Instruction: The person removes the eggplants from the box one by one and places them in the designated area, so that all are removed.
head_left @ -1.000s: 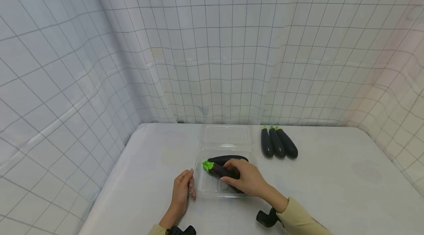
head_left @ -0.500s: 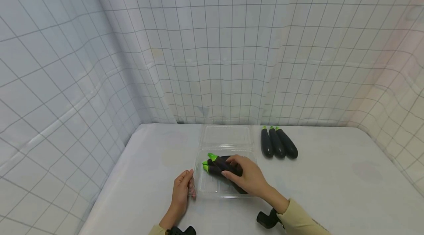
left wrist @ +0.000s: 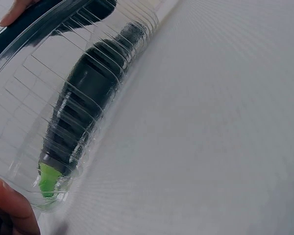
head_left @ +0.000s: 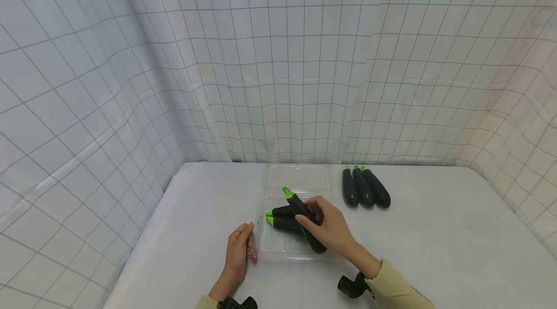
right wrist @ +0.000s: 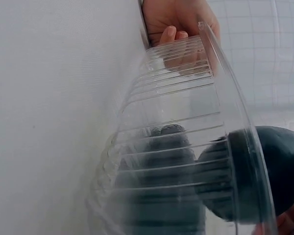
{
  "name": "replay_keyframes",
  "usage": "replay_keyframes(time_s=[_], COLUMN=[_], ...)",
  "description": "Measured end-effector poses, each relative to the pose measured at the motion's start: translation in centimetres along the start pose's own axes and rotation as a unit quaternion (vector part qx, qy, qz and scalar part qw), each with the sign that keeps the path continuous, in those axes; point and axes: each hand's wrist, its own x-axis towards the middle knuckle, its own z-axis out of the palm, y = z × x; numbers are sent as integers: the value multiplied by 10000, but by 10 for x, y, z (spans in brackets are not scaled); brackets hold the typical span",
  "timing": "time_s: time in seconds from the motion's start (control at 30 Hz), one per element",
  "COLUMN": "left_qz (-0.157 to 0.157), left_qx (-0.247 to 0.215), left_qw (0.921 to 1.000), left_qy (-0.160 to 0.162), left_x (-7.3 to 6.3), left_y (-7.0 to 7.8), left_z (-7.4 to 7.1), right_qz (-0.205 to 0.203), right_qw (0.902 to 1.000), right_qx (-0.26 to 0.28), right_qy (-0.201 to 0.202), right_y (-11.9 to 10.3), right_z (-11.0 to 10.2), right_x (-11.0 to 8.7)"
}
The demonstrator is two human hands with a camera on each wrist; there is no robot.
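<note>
My right hand (head_left: 328,228) grips an eggplant (head_left: 300,207) with a bright green stem, holding it aslant over a clear plastic clamshell box (head_left: 275,247). The stem points up and away to the left, and the blunt end is low over the box's near right part. Inside the box two more eggplants lie side by side, a nearer one (head_left: 285,224) and a farther one (head_left: 280,212), stems to the left. At the box's left side my left hand (head_left: 238,250) holds the wall, its thumb (left wrist: 14,208) at the rim in the left wrist view.
The box's lid (head_left: 298,177) lies folded open toward the back. Three eggplants (head_left: 363,188) rest in a row at the table's back right. A white table (head_left: 187,231) carries everything, with grid-patterned curtains (head_left: 300,81) behind and at both sides.
The right hand has lifted the eggplant and turned it, so its stem swung from pointing left to pointing up and away. The two eggplants beneath now show more. The left hand stayed put.
</note>
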Motion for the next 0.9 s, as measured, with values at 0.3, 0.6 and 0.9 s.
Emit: replay_keyframes(time_s=[0.3,0.6,0.9], left_qz=[101,82,-41], left_qx=[50,65,18], left_qw=[9999,9999,10000], left_qy=[39,106,59], left_x=[-1,1,-1], left_y=[-2,-3,1], left_z=[1,0,1], right_qz=[-175,-100,338], right_qw=[9984,9952,9926], right_qx=[308,459,430], right_qy=[442,860,1085], right_y=[5,9,12], right_z=[-2,-8,-18], right_x=[1,0,-3])
